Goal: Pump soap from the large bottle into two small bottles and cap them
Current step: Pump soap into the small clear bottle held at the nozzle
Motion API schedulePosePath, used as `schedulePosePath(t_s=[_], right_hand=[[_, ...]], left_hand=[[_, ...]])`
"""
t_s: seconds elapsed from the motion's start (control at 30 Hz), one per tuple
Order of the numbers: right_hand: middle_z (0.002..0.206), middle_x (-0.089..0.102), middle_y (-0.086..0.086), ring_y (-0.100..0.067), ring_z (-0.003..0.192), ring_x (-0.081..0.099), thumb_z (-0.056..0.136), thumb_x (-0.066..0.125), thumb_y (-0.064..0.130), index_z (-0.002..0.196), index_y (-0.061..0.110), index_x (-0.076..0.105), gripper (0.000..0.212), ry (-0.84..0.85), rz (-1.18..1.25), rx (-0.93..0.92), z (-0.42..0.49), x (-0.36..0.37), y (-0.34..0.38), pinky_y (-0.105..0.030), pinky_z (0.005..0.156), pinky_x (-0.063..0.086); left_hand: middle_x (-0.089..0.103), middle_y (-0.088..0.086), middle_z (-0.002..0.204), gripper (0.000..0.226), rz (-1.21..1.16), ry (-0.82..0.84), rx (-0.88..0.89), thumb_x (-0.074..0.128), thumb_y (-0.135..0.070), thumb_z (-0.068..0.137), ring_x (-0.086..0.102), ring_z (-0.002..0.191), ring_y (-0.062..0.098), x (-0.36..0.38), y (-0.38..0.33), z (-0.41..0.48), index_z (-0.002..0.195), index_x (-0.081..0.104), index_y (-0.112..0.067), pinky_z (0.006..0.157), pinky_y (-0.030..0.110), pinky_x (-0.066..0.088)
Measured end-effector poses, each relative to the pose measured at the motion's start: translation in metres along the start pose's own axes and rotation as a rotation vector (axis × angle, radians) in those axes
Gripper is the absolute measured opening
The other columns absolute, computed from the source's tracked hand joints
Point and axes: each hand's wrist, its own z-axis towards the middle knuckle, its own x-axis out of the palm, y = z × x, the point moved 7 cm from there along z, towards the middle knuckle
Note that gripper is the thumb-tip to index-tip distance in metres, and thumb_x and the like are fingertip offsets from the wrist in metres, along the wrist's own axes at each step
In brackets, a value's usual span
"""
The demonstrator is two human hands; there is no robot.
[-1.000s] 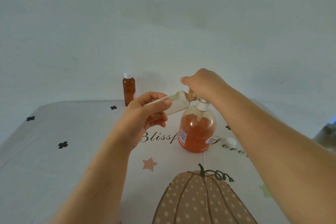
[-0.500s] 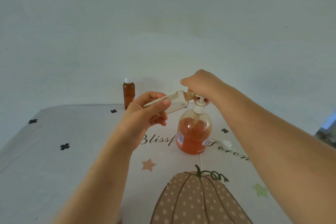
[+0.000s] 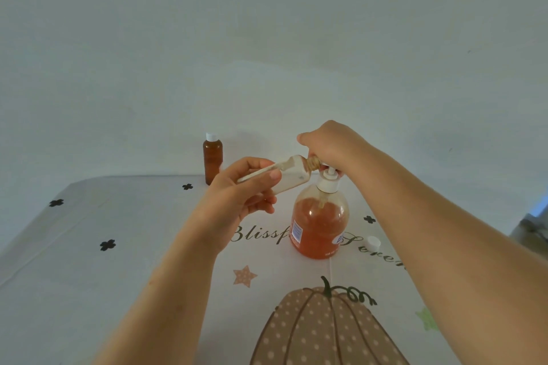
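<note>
The large clear bottle (image 3: 318,224) of orange soap stands mid-table with a white pump (image 3: 328,179) on top. My right hand (image 3: 327,144) rests over the pump head, fingers curled around it. My left hand (image 3: 240,191) holds a small uncapped bottle (image 3: 289,176) tilted on its side, its neck against the pump's spout under my right hand. A second small bottle (image 3: 212,157), amber and full, stands capped in white at the table's far edge. A loose white cap (image 3: 372,243) lies on the cloth to the right of the large bottle.
The table wears a white cloth (image 3: 89,246) printed with black flowers, lettering, a star and a dotted pumpkin (image 3: 320,332). A plain pale wall rises right behind the far edge. A dark object shows at the right edge (image 3: 533,225).
The pump head has risen from its pressed-down position one second ago. My right hand lifted with it. The small bottle stays at the spout.
</note>
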Motion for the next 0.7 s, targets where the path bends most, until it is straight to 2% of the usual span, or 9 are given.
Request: schedulePosePath(t_s=[0.2,0.37,0.47,0.57,0.7], right_hand=[[0.066,0.052,-0.006,-0.020,0.055,0.048,0.095,0.046,0.021,0.079,0.008,0.059,0.024,0.012,-0.033,-0.041,0.008,0.006,-0.003,-0.027,0.064,0.042],[0.072,0.060,-0.009,-0.025,0.069,0.056,0.091,0.050,0.026,0.087,0.006,0.067,0.026,0.001,-0.024,-0.010,0.015,0.013,-0.009,-0.032,0.070,0.043],[0.067,0.060,-0.006,-0.025,0.065,0.055,0.089,0.051,0.029,0.082,0.009,0.065,0.026,-0.006,0.007,-0.005,0.014,0.014,-0.009,-0.032,0.068,0.043],[0.064,0.059,-0.005,-0.024,0.062,0.054,0.088,0.050,0.029,0.078,0.010,0.064,0.026,-0.015,0.013,-0.011,0.013,0.013,-0.010,-0.031,0.067,0.042],[0.064,0.058,-0.007,-0.024,0.060,0.054,0.088,0.052,0.022,0.083,0.006,0.067,0.022,-0.017,-0.005,-0.017,0.010,0.010,-0.009,-0.031,0.067,0.043]], left_hand=[[0.061,0.010,0.074,0.030,0.027,-0.004,0.014,0.078,-0.021,0.070,0.061,0.065,0.019,-0.003,-0.002,0.002,0.096,0.067,-0.009,0.062,0.026,0.055],[0.060,0.009,0.073,0.027,0.035,-0.003,-0.030,0.082,-0.022,0.069,0.061,0.065,0.019,-0.007,0.007,0.006,0.091,0.069,-0.013,0.061,0.026,0.053],[0.061,0.008,0.073,0.030,0.027,0.003,-0.029,0.085,-0.021,0.067,0.061,0.064,0.019,-0.007,0.007,0.007,0.091,0.069,-0.012,0.060,0.026,0.053],[0.062,0.006,0.071,0.026,0.031,0.005,-0.027,0.078,-0.022,0.067,0.061,0.064,0.019,-0.006,0.006,0.006,0.089,0.069,-0.013,0.060,0.025,0.053],[0.063,0.006,0.070,0.028,0.020,0.008,-0.020,0.079,-0.021,0.068,0.061,0.064,0.019,-0.004,0.004,0.004,0.092,0.068,-0.012,0.061,0.026,0.054]])
